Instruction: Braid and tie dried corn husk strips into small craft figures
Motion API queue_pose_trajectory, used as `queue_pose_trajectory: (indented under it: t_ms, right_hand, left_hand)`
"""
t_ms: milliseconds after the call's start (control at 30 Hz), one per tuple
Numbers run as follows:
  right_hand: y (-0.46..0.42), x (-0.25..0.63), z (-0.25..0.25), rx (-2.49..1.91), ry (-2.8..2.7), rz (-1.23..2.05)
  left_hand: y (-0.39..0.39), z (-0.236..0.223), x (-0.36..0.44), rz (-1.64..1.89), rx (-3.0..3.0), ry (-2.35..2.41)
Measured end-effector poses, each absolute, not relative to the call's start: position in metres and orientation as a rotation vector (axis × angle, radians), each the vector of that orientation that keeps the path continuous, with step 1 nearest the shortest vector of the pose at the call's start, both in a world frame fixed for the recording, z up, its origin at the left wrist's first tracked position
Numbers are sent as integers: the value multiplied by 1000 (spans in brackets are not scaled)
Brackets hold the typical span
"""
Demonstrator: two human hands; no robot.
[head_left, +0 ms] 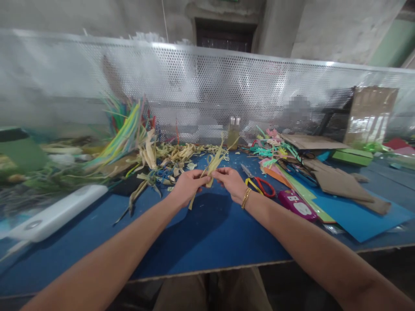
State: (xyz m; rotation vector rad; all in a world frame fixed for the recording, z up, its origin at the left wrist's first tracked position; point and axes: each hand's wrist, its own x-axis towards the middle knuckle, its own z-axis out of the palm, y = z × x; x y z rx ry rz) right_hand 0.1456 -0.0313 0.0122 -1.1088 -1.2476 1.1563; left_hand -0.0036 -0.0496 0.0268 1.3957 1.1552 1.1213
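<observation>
A small bunch of pale yellow-green dried husk strips is pinched between both hands above the blue tabletop. My left hand closes thumb against fingers on its left side, and one loose strip hangs below. From the right, my right hand grips the same strips with thumb and forefinger. A gold bracelet circles the right wrist. The husk tips fan upward and away from me. Just right of that hand lie scissors with red and yellow handles.
Dried husk pieces and colourful strips are piled at the left, behind a white elongated device. On the right are a magenta case, a blue sheet and brown cardboard. A bottle stands before the perforated metal screen.
</observation>
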Motion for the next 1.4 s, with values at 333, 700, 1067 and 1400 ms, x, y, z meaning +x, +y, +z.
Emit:
queue_pose_trajectory:
  t_ms: [333, 700, 1067, 1400]
  right_hand:
    - [-32, 149, 18, -1009, -1258, 1102]
    - [-24, 154, 20, -939, -1185, 1055]
    - [-30, 152, 22, -866, -1349, 1173]
    - [-27, 154, 26, -913, -1254, 1060]
  left_hand:
    - [-49, 26, -3, 1059, 1420, 1175]
    - [-52, 35, -3, 1093, 1148, 990]
    - [-49, 28, 1, 1111, 995, 883]
    - [-51, 32, -5, 1030, 1196, 1107]
